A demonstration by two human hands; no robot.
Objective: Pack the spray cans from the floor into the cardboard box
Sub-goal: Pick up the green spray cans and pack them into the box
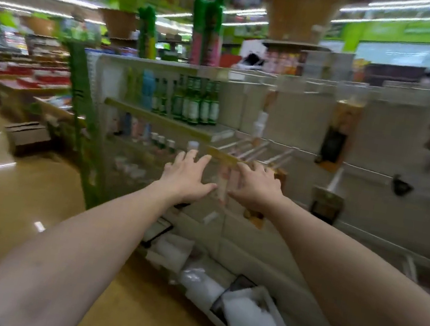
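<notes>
While the left hand (187, 176) and right hand (256, 188) hover, fingers (202, 160) spread and empty, the cardboard box (27, 135) sits at 9 o'clock, nearer the left.

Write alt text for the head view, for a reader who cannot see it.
A bare left hand and right hand reach forward, fingers spread, holding nothing, toward a white store shelf unit with green glass bottles. A brown cardboard box sits on the glossy floor, far left.
</notes>
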